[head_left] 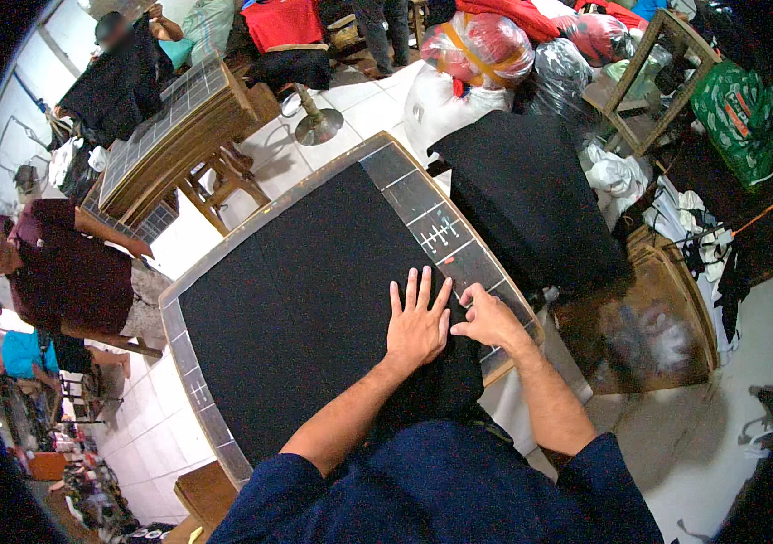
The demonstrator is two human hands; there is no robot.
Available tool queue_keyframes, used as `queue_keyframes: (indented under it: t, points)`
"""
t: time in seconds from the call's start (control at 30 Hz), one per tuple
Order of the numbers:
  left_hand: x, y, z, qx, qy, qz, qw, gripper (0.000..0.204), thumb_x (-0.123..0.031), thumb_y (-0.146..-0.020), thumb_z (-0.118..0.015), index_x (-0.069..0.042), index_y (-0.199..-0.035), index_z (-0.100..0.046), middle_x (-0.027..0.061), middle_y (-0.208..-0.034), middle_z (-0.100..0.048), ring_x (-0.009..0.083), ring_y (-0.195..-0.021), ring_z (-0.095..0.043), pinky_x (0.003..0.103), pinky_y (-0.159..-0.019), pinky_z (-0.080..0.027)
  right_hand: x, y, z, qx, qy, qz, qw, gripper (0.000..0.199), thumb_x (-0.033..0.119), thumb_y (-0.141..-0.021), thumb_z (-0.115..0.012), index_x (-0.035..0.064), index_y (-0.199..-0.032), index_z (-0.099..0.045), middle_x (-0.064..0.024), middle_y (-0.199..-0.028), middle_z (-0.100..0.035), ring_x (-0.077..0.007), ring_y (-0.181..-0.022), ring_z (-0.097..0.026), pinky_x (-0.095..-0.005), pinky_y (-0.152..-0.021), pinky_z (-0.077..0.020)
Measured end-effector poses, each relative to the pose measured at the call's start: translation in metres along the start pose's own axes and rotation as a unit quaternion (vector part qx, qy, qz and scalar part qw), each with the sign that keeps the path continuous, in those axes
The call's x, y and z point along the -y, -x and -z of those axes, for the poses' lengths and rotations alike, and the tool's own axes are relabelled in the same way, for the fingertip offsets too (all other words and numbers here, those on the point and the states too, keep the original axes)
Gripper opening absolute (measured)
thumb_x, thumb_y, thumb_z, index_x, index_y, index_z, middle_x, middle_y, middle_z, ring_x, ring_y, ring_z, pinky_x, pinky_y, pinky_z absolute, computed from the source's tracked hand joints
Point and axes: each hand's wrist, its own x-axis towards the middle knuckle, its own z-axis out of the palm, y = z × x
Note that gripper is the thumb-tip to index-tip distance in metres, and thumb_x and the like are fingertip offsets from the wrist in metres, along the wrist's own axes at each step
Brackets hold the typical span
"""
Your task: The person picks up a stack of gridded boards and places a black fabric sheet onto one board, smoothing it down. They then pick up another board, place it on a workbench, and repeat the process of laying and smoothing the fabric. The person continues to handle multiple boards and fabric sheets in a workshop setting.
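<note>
A large black cloth (305,290) lies spread over a work table with a grey tiled rim (414,195). My left hand (416,322) rests flat on the cloth near the table's right edge, fingers spread and pointing away from me. Just to its right, my right hand (486,317) has its fingers pinched together at the cloth's edge over the tiled rim; whether it grips the cloth or a small tool is hidden. The cloth hangs down off the near edge toward my body.
A stack of black fabric (522,195) stands right of the table, with bagged bundles (477,45) behind it. A person in a maroon shirt (65,272) sits at left. Another tiled table (169,118) and a second person (119,77) are at the far left.
</note>
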Motion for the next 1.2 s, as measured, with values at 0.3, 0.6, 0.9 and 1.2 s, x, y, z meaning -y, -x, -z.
queue_keyframes:
  t: [0.3,0.6,0.9,1.2]
  points:
    - [-0.031,0.026,-0.005,0.035,-0.020,-0.034,0.999,0.063,-0.036,-0.099,-0.052,-0.021,-0.158,-0.037,0.0201,-0.165,-0.028,0.0409,-0.153,-0.023,0.066,-0.121,-0.014,-0.022,0.036,-0.008,-0.056,-0.065,-0.019,0.996,0.055,0.026,-0.075,-0.087,0.0055,-0.111,-0.050,-0.0144,-0.086,-0.071,-0.0330,-0.085,-0.071,-0.0441,-0.077,-0.0561]
    - [-0.058,0.046,-0.002,0.028,0.000,-0.039,0.999,0.059,-0.037,-0.102,-0.047,-0.017,-0.157,-0.039,0.0222,-0.164,-0.027,0.0417,-0.153,-0.021,0.065,-0.121,-0.014,-0.031,0.074,-0.002,0.012,-0.208,-0.063,0.976,0.044,0.001,-0.083,-0.078,0.0018,-0.110,-0.043,-0.0135,-0.080,-0.070,-0.0210,-0.062,-0.073,-0.0315,-0.044,-0.0508]
    - [-0.089,0.086,0.002,0.090,0.040,-0.158,0.983,0.062,-0.039,-0.101,-0.048,-0.014,-0.157,-0.038,0.0200,-0.164,-0.029,0.0394,-0.154,-0.021,0.060,-0.123,-0.015,-0.064,0.078,-0.001,-0.219,-0.071,-0.038,0.972,0.033,0.015,-0.086,-0.077,0.0046,-0.107,-0.054,-0.0112,-0.080,-0.071,-0.0220,-0.065,-0.072,-0.0373,-0.062,-0.0561]
    - [0.019,0.125,0.043,0.103,-0.034,-0.005,0.994,0.079,-0.055,-0.101,-0.048,-0.005,-0.159,-0.030,0.0295,-0.165,-0.020,0.0445,-0.154,-0.016,0.060,-0.124,-0.011,-0.107,0.068,0.015,-0.329,-0.007,-0.004,0.944,0.048,0.030,-0.094,-0.069,0.0010,-0.130,-0.056,-0.0214,-0.121,-0.065,-0.0393,-0.118,-0.059,-0.0489,-0.098,-0.0469]
